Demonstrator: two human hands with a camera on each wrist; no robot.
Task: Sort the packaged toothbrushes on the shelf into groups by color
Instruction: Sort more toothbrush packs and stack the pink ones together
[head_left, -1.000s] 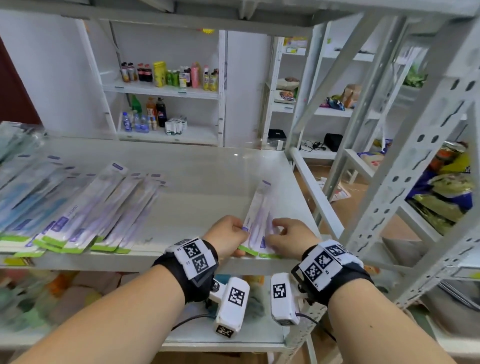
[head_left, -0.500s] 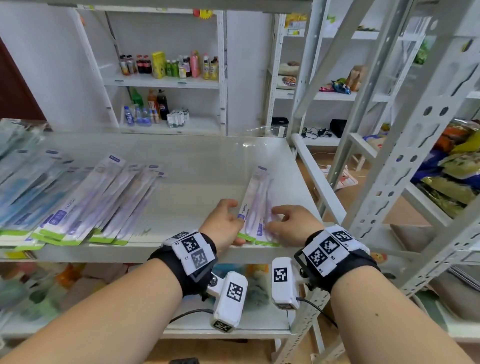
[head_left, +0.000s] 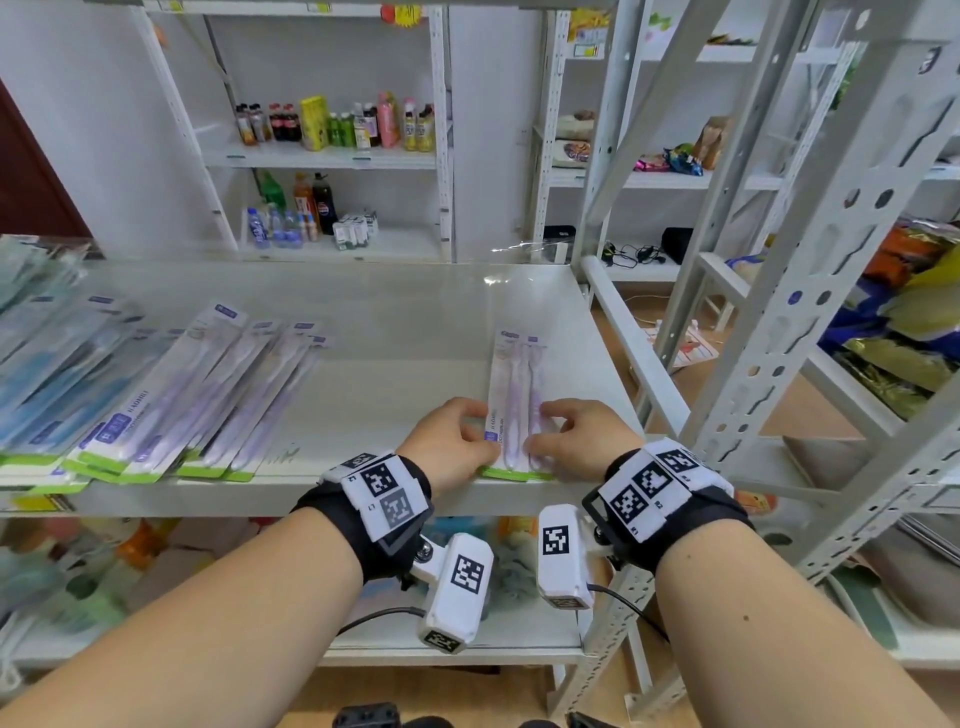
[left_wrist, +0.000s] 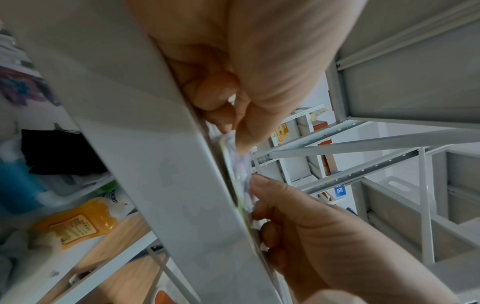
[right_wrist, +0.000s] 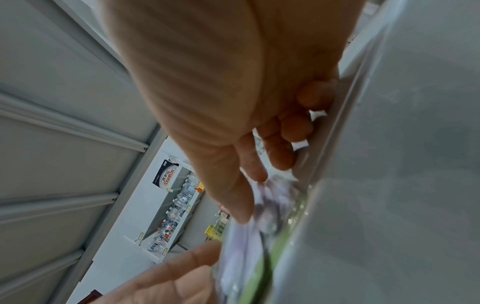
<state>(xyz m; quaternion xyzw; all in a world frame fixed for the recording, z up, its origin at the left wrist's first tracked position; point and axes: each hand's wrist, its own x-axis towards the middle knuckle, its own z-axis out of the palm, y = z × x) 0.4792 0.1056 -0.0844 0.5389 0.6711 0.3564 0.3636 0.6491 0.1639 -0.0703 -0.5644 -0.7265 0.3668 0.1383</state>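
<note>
Two purple packaged toothbrushes (head_left: 514, 395) lie side by side at the front right of the white shelf (head_left: 395, 332), their green ends at the front edge. My left hand (head_left: 475, 434) pinches their left edge with curled fingers and thumb. My right hand (head_left: 545, 428) holds their right edge the same way. In the left wrist view the left hand (left_wrist: 228, 115) touches the packs (left_wrist: 241, 164) at the shelf lip. The right wrist view shows the right hand (right_wrist: 259, 164) with a finger lying on the blurred packs (right_wrist: 259, 236). Further left lie a fan of purple packs (head_left: 208, 395) and a stack of blue packs (head_left: 47, 374).
A grey perforated upright (head_left: 779, 332) and a slanted brace stand just right of my right hand. The shelf below (head_left: 519, 634) holds blurred goods. Drink bottles (head_left: 337, 124) fill a white rack behind. Snack bags (head_left: 904, 322) sit at the far right.
The two purple packs have turned from a slant to nearly straight front-to-back. Both hands stayed at their sides, shifting slightly with them.
</note>
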